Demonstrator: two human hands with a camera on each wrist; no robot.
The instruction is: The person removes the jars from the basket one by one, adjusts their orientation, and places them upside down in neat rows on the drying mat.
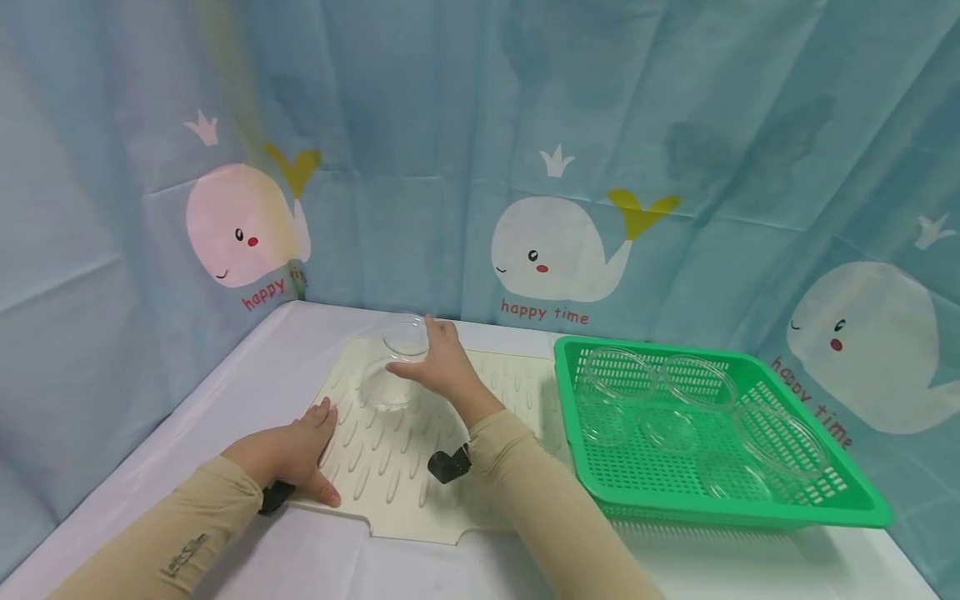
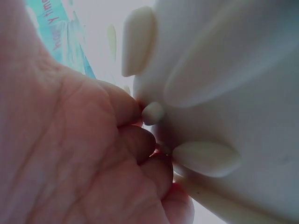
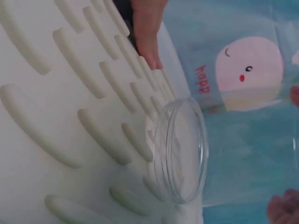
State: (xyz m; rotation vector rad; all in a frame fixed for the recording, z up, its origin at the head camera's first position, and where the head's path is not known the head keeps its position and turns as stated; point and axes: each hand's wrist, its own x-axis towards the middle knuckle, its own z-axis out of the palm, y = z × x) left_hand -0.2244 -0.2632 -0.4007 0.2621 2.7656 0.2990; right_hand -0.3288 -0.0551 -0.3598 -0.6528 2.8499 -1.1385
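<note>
My right hand [image 1: 445, 367] pinches a clear round dish [image 1: 405, 335] by its right rim, thumb and fingers apart. The dish is held over the far left part of a cream board with raised oval pegs [image 1: 390, 492]. Just below it in the head view, another clear shallow dish [image 3: 182, 151] sits among the pegs. Fingertips [image 3: 282, 209] show at the right wrist view's edge; the held dish is barely visible there. My left hand [image 1: 296, 446] rests at the board's left edge, thumb spread from the fingers. Close up, its fingers [image 2: 140, 144] touch the board's edge beside the pegs.
A green slotted basket [image 1: 607, 492] stands on the right, holding several clear round pieces [image 1: 670, 429], some leaning on its walls. White cloth [image 1: 405, 575] covers the table. Blue curtains [image 1: 397, 233] with whale prints hang behind and at the sides.
</note>
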